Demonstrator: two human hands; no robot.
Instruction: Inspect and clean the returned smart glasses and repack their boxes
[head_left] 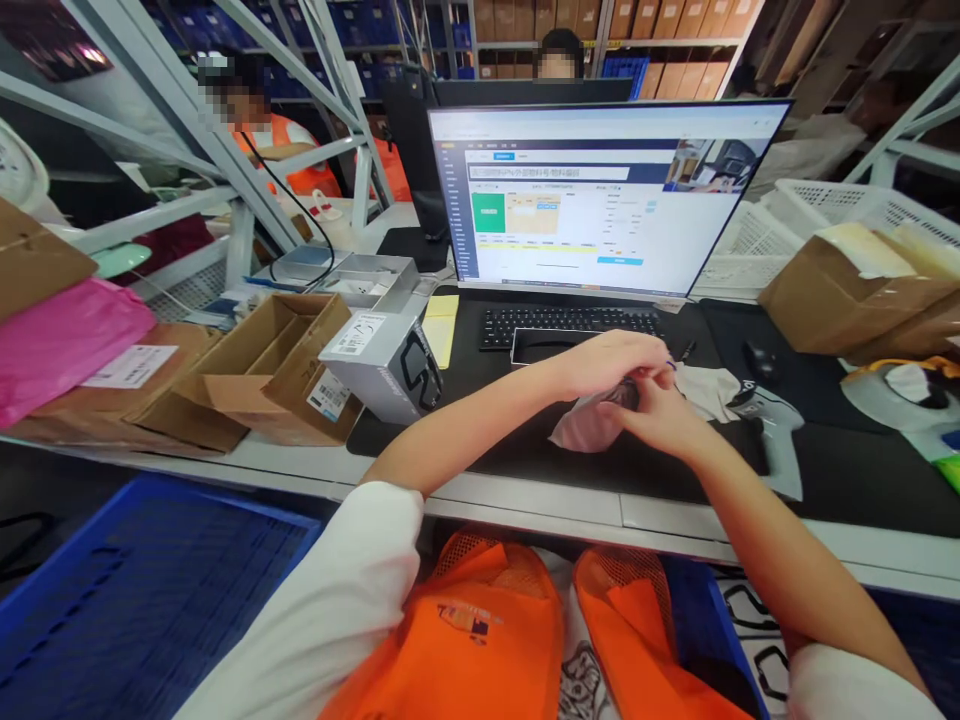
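Observation:
My left hand [619, 358] and my right hand [664, 408] meet over the black desk mat, both closed at the top of a small pinkish, see-through plastic bag [585, 425]. Something dark shows at the bag's upper end between my fingers; its kind is hidden. Just behind my left wrist lies an open shallow box [534, 347] with a black inside, in front of the keyboard [517, 325]. To the right of my right hand are a crumpled whitish piece [705, 390] and a grey-white barcode scanner [780, 440].
A lit monitor [555, 220] stands behind the keyboard. On the left are a grey printed box [375, 370] and an open cardboard box [270, 385]. A mouse [760, 360], tape roll [911, 385] and cardboard box [847, 290] lie right. A blue crate [165, 600] sits below; two people are beyond.

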